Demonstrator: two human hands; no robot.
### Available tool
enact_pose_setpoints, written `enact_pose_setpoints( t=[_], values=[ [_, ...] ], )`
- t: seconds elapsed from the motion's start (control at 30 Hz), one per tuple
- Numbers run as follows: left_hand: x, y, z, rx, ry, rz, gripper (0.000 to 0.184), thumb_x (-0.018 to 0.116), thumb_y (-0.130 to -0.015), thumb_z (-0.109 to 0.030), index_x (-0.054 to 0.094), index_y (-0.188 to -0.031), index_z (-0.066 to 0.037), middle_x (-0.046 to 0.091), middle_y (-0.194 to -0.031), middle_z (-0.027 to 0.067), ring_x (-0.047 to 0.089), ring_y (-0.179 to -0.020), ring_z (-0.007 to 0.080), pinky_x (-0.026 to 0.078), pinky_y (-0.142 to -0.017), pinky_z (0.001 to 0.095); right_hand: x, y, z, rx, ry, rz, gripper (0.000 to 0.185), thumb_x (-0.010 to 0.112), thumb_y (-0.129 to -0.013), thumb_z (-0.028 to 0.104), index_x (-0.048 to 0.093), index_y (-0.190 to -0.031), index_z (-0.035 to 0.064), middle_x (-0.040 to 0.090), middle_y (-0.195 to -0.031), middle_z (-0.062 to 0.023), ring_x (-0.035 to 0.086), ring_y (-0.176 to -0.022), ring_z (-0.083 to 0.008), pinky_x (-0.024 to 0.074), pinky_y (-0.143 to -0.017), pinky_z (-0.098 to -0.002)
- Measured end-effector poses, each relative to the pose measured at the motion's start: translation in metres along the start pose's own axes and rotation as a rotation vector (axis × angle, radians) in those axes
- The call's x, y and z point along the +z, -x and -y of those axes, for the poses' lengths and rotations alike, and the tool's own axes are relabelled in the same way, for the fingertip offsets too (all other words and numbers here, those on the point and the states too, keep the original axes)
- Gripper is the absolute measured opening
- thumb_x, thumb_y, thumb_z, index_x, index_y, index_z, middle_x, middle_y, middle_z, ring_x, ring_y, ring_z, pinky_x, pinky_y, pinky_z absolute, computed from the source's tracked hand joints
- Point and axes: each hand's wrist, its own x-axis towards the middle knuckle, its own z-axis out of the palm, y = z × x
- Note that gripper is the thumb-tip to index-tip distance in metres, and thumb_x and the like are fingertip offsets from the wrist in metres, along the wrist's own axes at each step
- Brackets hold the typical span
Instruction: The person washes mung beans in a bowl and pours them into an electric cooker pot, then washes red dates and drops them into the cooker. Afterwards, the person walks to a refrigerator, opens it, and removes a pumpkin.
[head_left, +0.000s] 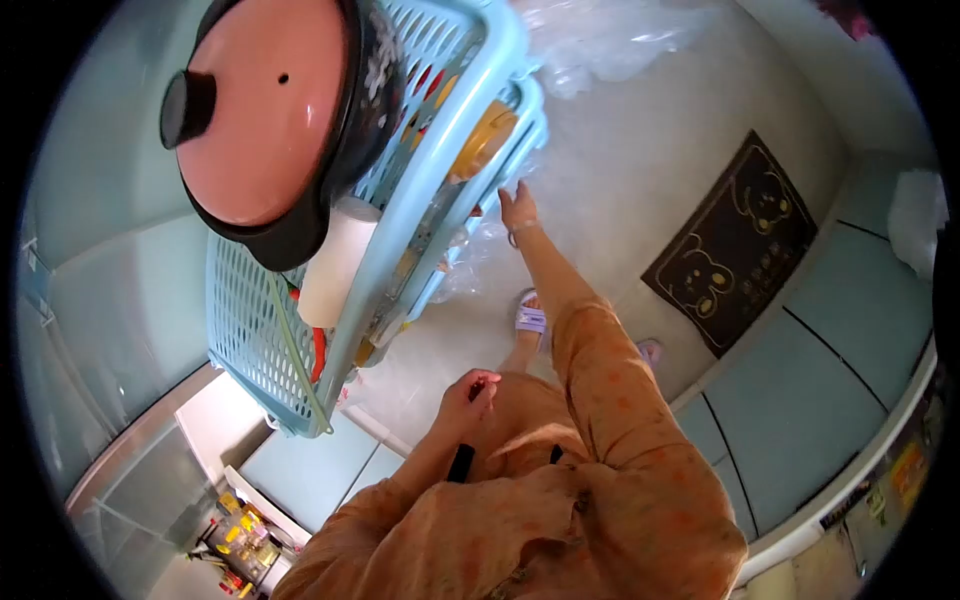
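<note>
My right hand [518, 208] reaches out beside a light blue plastic basket rack [425, 170], close to its lower tier. Its fingers are apart, and I see nothing held in them. Near my lap, my left hand [473, 397] is curled closed; a small dark spot shows at its fingers, too unclear to name. On the rack's top tier sits a black pot [370, 110] with a pink lid [265, 120]. A white cylinder [340, 262] lies next to it. Below, a jar with an orange-yellow look [485, 140] stands among several partly hidden items.
Clear plastic bags [600, 40] lie on the grey floor beyond the rack. A dark mat with bear outlines [735, 240] lies at the right, before a tiled ledge [850, 310]. Bottles and jars [245, 535] stand at lower left. My feet wear purple slippers [531, 318].
</note>
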Motion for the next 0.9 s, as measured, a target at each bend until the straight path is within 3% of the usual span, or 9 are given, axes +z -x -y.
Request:
enact_pose_setpoints(
  t=[0.1,0.17,0.23,0.3,0.33,0.43,0.53,0.7,0.9],
  values=[
    [0.018,0.011,-0.032,0.014,0.023,0.081,0.016,0.051,-0.085,-0.011,0.054,-0.098,-0.002,0.049,-0.066,-0.0014,0.047,-0.056,0.0046,0.037,-0.050,0.0190,-0.077,0.063,-0.059,0.182,-0.089,0.328,0.043,0.049,-0.084,0.029,0.047,-0.117,0.0025,0.047,-0.121,-0.0176,0.047,-0.110,-0.0316,0.0365,-0.093,-0.0378],
    [0.030,0.012,-0.045,0.083,-0.036,0.114,0.015,0.051,-0.085,-0.011,0.055,-0.097,-0.003,0.050,-0.066,-0.0011,0.047,-0.056,0.0049,0.037,-0.049,0.0191,-0.154,0.122,-0.104,-0.099,0.416,0.406,0.044,0.047,-0.084,0.032,0.048,-0.117,0.0031,0.053,-0.115,-0.0157,0.052,-0.104,-0.0261,0.0410,-0.087,-0.0351],
    [0.040,0.028,-0.068,0.140,-0.100,0.129,0.015,0.051,-0.085,-0.011,0.055,-0.097,-0.003,0.050,-0.067,-0.0008,0.047,-0.056,0.0052,0.037,-0.048,0.0192,-0.210,0.150,-0.246,0.004,0.986,0.697,0.040,0.042,-0.086,0.034,0.054,-0.109,0.0038,0.054,-0.112,-0.0139,0.052,-0.102,-0.0266,0.0410,-0.087,-0.0359],
    [0.047,0.034,-0.097,0.156,-0.211,0.179,0.017,0.051,-0.086,-0.013,0.055,-0.100,-0.004,0.054,-0.075,0.0010,0.050,-0.061,0.0068,0.040,-0.052,0.0197,-0.300,0.228,-0.232,0.219,0.941,0.408,0.031,0.045,-0.086,0.030,0.058,-0.104,0.0083,0.059,-0.101,-0.0129,0.056,-0.091,-0.0231,0.0447,-0.079,-0.0337],
    [0.049,0.042,-0.105,0.148,-0.222,0.181,0.017,0.051,-0.086,-0.013,0.055,-0.100,-0.004,0.054,-0.075,0.0010,0.050,-0.061,0.0068,0.040,-0.052,0.0197,-0.340,0.260,-0.201,0.543,0.555,0.183,0.030,0.048,-0.084,0.029,0.058,-0.104,0.0085,0.062,-0.093,-0.0112,0.059,-0.081,-0.0231,0.0465,-0.072,-0.0335],
    [0.059,0.035,-0.126,0.174,-0.243,0.253,0.017,0.051,-0.086,-0.014,0.055,-0.100,-0.004,0.054,-0.077,0.0010,0.051,-0.061,0.0072,0.040,-0.051,0.0198,-0.425,0.325,-0.236,0.445,0.376,-0.119,0.027,0.051,-0.083,0.026,0.059,-0.098,0.0048,0.062,-0.075,-0.0084,0.058,-0.060,-0.0175,0.0472,-0.056,-0.0314],
    [0.079,0.041,-0.145,0.156,-0.243,0.297,0.016,0.052,-0.086,-0.013,0.055,-0.100,-0.006,0.055,-0.083,0.0013,0.052,-0.064,0.0079,0.040,-0.052,0.0201,-0.460,0.361,-0.182,0.589,-0.110,-0.333,0.019,0.052,-0.082,0.015,0.058,-0.094,0.0023,0.063,-0.082,-0.0093,0.061,-0.069,-0.0188,0.0484,-0.060,-0.0313],
    [0.166,0.068,-0.174,-0.069,0.048,0.275,0.018,0.058,-0.081,-0.011,0.053,-0.099,-0.007,0.056,-0.083,0.0018,0.052,-0.062,0.0083,0.037,-0.047,0.0181,-0.446,0.388,-0.186,0.479,-0.436,-0.264,0.023,0.054,-0.083,0.020,0.056,-0.100,0.0047,0.061,-0.080,-0.0042,0.057,-0.063,-0.0117,0.0449,-0.052,-0.0220],
    [0.365,0.111,-0.191,0.091,-0.044,0.525,0.012,0.053,-0.086,-0.017,0.052,-0.091,-0.006,0.054,-0.073,0.0031,0.049,-0.053,0.0084,0.033,-0.040,0.0190,-0.535,0.426,-0.050,0.236,-0.937,-0.137,0.036,0.049,-0.088,0.030,0.049,-0.116,0.0059,0.057,-0.105,-0.0092,0.058,-0.087,-0.0165,0.0472,-0.075,-0.0297]
  ],
)
